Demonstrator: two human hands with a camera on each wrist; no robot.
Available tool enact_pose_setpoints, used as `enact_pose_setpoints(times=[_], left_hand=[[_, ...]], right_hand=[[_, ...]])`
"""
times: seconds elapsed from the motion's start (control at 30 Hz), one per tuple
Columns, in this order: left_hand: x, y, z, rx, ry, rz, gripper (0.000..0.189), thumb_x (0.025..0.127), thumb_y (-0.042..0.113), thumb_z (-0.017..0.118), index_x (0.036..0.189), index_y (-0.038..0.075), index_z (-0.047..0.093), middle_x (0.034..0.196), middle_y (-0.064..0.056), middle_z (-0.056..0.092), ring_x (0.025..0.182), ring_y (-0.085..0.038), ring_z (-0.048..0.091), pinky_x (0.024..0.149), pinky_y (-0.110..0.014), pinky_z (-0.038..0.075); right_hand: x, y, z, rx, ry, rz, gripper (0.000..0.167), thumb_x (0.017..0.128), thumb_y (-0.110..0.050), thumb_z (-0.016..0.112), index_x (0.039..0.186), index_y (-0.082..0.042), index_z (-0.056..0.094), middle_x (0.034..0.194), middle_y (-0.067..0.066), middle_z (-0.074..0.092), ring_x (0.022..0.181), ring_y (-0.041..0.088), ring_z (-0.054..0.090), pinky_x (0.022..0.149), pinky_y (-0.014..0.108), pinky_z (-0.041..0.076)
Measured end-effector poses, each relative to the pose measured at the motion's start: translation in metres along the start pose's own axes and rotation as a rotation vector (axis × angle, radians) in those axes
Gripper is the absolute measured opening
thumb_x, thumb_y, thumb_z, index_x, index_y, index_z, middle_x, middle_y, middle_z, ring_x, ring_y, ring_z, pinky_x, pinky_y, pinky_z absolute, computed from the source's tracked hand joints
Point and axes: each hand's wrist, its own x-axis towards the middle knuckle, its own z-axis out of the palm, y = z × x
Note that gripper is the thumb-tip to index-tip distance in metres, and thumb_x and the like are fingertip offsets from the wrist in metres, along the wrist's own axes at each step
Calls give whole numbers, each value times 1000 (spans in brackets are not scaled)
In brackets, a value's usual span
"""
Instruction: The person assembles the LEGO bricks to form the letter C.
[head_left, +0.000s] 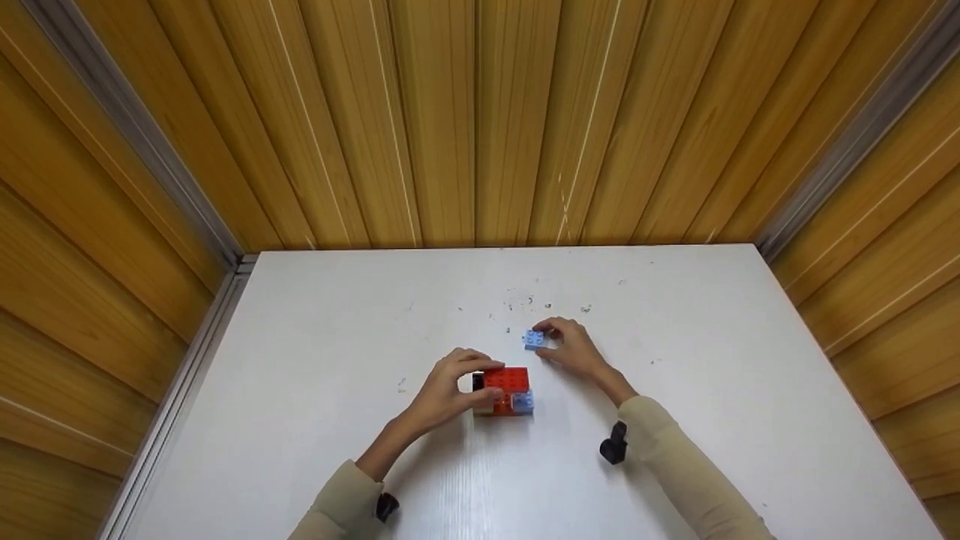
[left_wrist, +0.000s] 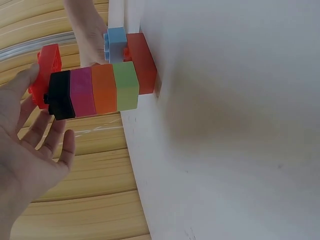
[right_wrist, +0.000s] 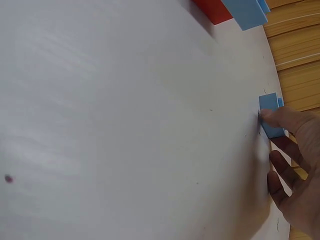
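Note:
A tall build of toy building bricks stands on the white table. On its red base brick [left_wrist: 145, 65] rises a column of a light green brick [left_wrist: 126, 86], an orange brick [left_wrist: 104, 89], a magenta brick [left_wrist: 82, 92] and a black brick [left_wrist: 61, 95]. A red brick [head_left: 511, 376] sits at the top, and my left hand [head_left: 442, 390] holds it between thumb and fingers. Beside the column, a light blue brick [head_left: 523, 401] is set on the base. Farther back, my right hand [head_left: 574, 349] pinches another light blue brick [head_left: 533, 340], studs up, at the table surface.
Small dark specks [head_left: 548, 306] are scattered over the white table [head_left: 337, 315] behind the hands. Yellow wood-look panels [head_left: 450, 135] wall the back and both sides. A black wrist device [head_left: 613, 444] hangs by the right sleeve.

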Motion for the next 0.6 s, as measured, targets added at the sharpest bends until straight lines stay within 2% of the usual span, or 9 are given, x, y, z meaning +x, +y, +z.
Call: enact_pose_setpoints(times=[0.23,0.4,0.6], left_hand=[[3,-1,-3,-3,1,5,37,86,27,83,120,12,77,102,-5,74,102,-21,64,91,-47,55],[6,-1,-5,-34,-16,1,37,85,24,84,119,12,77,99,-6,73,100,-20,66,91,-48,56],[6,-1,-6,-28,-31,-14,37,85,25,84,119,13,77,98,-4,73,96,-17,65,87,-46,55]], right_hand=[[-7,2,0,-31,16,-50,39,83,0,78,121,7,67,113,22,70,102,37,62,94,47,49],[-9,0,1,-40,24,-41,40,83,-6,82,118,6,69,109,20,70,102,35,60,92,40,45],[-16,-5,-1,-35,19,-23,38,85,-8,81,119,4,69,108,17,70,100,31,60,90,36,46]])
